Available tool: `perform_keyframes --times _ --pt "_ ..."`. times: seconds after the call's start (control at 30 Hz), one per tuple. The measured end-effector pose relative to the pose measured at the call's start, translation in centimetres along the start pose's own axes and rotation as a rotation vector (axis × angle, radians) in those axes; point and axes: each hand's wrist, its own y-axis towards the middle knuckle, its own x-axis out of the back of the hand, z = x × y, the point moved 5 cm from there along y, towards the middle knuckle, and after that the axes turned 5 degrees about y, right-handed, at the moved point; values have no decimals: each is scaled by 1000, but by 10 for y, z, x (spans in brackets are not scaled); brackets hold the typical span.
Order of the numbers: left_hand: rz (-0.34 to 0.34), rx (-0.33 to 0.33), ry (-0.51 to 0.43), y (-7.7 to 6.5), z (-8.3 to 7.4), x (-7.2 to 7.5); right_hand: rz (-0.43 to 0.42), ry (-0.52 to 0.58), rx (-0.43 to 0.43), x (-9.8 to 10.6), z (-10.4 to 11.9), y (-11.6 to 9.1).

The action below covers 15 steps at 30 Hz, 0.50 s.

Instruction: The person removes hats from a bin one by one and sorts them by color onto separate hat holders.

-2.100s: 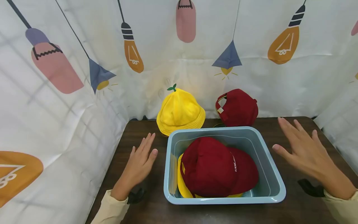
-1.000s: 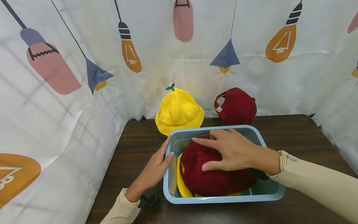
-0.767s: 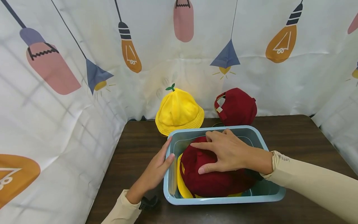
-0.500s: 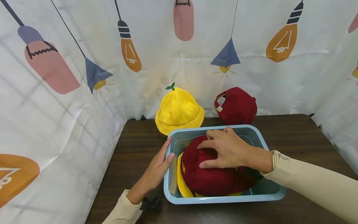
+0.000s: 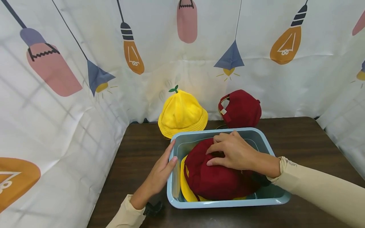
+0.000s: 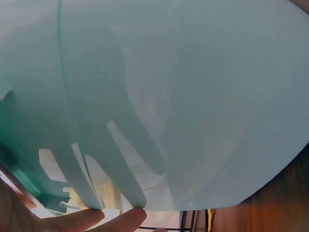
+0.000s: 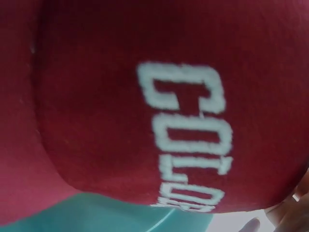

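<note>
In the head view, my right hand (image 5: 235, 153) reaches over a light blue plastic bin (image 5: 228, 204) and pinches the crown of a dark red baseball cap (image 5: 215, 185). The cap lies in the bin on top of something yellow (image 5: 186, 188), mostly hidden beneath it. Up close in the right wrist view, white raised letters run across the red cap (image 7: 96, 121). My left hand (image 5: 158, 174) lies with straight fingers against the bin's left side. The left wrist view shows the bin's outer wall (image 6: 203, 96) with fingertips (image 6: 128, 217) at its edge.
Behind the bin, a yellow bucket hat (image 5: 183, 112) with a green sprout on top stands on the dark wood table (image 5: 134, 148). To its right is another dark red cap (image 5: 241, 109). A white curtain (image 5: 182, 72) printed with lamps surrounds the table.
Both hands were held apart beside the bin. The left has moved in against the bin's side; the right has come over the red cap, and its fingers have drawn together, bunching the fabric.
</note>
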Motion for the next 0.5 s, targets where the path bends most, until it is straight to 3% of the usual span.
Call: perform_keyframes --times 0.23,0.5 --pt "5 9 2 0 0 -1 -110 83 62 3 -3 -7" --pt "1 18 8 0 0 0 -198 280 118 18 -7 -14"
